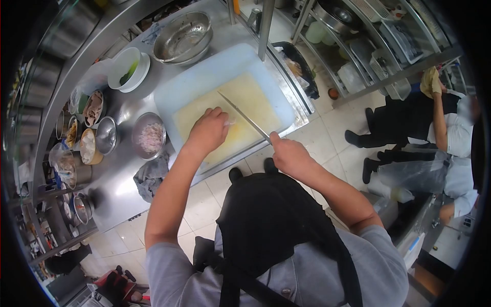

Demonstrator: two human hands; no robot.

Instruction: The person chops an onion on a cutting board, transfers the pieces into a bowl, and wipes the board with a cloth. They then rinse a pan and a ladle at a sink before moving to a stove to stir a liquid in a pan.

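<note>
My right hand (289, 156) is wrapped round the handle of a long knife (245, 117), whose blade points up and left over the yellow-stained cutting board (255, 94). Just left of the blade, my left hand (209, 130) has its fingers curled together on a small pale piece (230, 121), too small to name. A larger bluish-white board (204, 82) lies under the yellowish one. To the left of the boards stands a metal bowl of chopped pale-pink pieces (151, 138), with a crumpled grey cloth (149, 176) below it.
A large metal bowl (183, 38) and a white bowl with something green (129, 69) stand behind. Several small bowls, one metal and bare (106, 135), line the left. A black bin (296, 69) is beyond the table edge. Two people stand at the right.
</note>
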